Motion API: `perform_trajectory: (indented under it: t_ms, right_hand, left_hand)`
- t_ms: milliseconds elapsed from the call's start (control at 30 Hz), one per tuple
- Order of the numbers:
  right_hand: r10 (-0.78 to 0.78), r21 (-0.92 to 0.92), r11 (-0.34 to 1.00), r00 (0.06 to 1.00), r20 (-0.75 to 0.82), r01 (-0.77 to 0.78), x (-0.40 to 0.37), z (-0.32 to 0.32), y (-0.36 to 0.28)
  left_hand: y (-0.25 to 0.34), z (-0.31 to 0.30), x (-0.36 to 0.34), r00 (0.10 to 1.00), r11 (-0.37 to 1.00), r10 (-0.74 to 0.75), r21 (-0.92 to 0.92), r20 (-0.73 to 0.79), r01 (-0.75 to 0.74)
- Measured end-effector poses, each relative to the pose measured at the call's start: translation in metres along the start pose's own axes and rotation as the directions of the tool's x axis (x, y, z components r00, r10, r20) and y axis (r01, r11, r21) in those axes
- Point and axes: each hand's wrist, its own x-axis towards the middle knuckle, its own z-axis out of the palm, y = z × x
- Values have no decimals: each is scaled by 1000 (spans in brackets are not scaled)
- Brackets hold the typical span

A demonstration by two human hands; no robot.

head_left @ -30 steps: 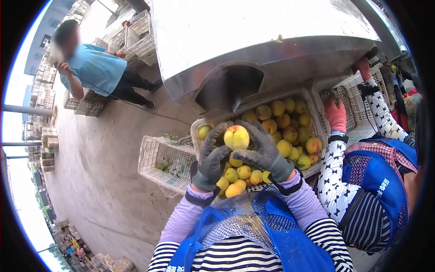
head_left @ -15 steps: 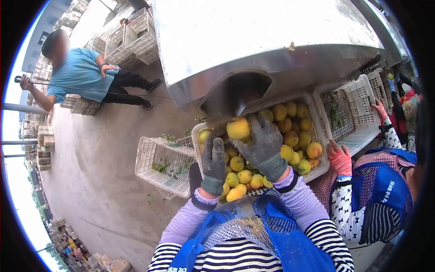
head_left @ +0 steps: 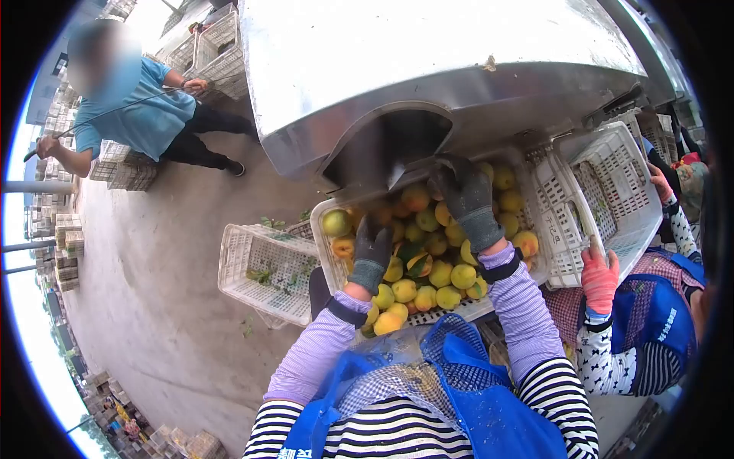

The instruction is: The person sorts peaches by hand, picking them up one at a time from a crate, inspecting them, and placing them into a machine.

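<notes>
Yellow peaches with red blush (head_left: pixel 424 297) fill a white plastic crate (head_left: pixel 544 252) under the dark chute mouth (head_left: pixel 390 149) of a metal machine. My left hand (head_left: pixel 371 254), in a dark grey glove, reaches down onto the peaches at the left side. Its fingers look stretched out, with the tips blurred. In a matching glove, my right hand (head_left: pixel 465 200) lies over the peaches at the far side, near the chute. The fingers there are apart and a little bent, and no peach shows firmly held. What lies beneath both palms is hidden.
A white crate with leaves (head_left: pixel 267 271) sits on the floor at left. At right, a co-worker's pink-gloved hand (head_left: pixel 600 279) holds a tilted crate (head_left: pixel 608 180). A person in a blue shirt (head_left: pixel 134 115) stands at upper left with a thin rod. The machine (head_left: pixel 451 46) overhangs the far side.
My hands have moved apart from the large peach between them, the right one farther toward the chute. The co-worker has shifted the crates at right. The person in blue has moved the rod.
</notes>
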Motion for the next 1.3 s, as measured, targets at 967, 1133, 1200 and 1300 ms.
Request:
perform_trajectory:
  t_ms: [967, 1133, 1200, 1300]
  right_hand:
    - [33, 630, 560, 775, 632, -538, -81, -34, -66]
    - [-24, 227, 972, 938, 347, -59, -87, -32, -97]
    - [-46, 184, 983, 963, 266, -4, -97, -26, -102]
    - [-84, 154, 986, 981, 177, 57, -100, -20, -105]
  left_hand:
    - [115, -28, -76, 940, 872, -24, -453, 339, 185]
    - [103, -35, -85, 943, 824, 29, -542, 330, 164]
    - [100, -33, -88, 954, 852, 73, -516, 292, 93]
    - [105, -33, -92, 973, 944, 136, -323, 189, -69]
